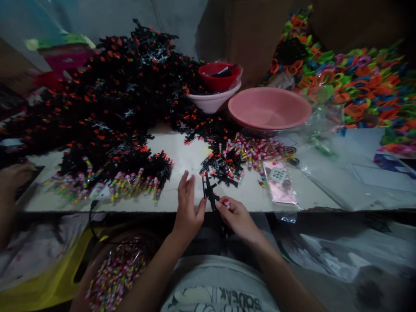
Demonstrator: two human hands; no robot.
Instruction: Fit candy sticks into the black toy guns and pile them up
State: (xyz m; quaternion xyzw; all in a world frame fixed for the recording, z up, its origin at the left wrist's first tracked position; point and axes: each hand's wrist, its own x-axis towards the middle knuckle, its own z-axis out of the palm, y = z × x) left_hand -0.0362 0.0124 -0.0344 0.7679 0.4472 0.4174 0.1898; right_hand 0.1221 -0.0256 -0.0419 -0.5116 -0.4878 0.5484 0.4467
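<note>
At the table's front edge, my right hand (pixel 238 219) pinches a black toy gun (pixel 210 190) by its lower end. A small tube with a red top (pixel 226 203) also sticks out between the fingers of that hand. Close by on the left is my left hand (pixel 188 208), its fingers stretched up and apart, slightly blurred. Its thumb tip is near the side of the toy gun; whether it touches cannot be made out. Just beyond the hands lie a small heap of black toy guns (pixel 224 167) and a pile of colourful little tubes (pixel 256 149).
A large heap of black toy guns (pixel 130 78) fills the back left. Behind stand a pink basin (pixel 269 106) and a red bowl (pixel 219 80). A pink phone (pixel 281 184) lies to the right. Another person's hand (pixel 14 177) is at the far left.
</note>
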